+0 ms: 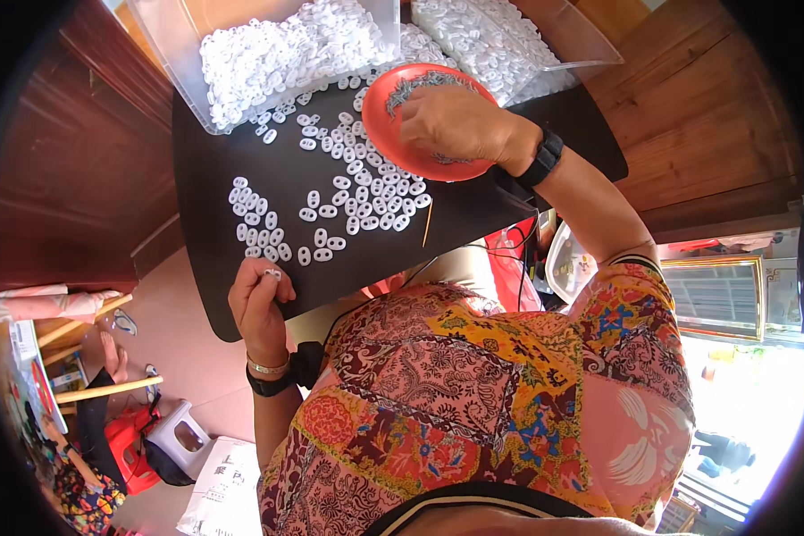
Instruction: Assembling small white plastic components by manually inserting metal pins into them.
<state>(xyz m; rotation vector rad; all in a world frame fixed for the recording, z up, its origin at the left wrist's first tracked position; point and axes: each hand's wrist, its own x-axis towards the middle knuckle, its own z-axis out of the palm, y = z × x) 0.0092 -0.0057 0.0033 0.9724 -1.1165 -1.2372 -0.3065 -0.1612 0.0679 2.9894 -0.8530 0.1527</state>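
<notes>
At the table's near left edge, my left hand pinches a small white oval piece with two holes between thumb and fingers. My right hand reaches into a round red plate, fingers curled down among small grey metal parts. Its fingertips are hidden, so what they grip cannot be made out. Many loose white oval pieces lie on the dark tabletop between my hands, with a smaller group near my left hand. A thin yellowish stick lies close to the front edge.
Two clear plastic bins at the far side hold heaps of white pieces. Wooden panels flank the table. Left on the floor are a grey stool, a red stool and a white package. Another person sits at the lower left.
</notes>
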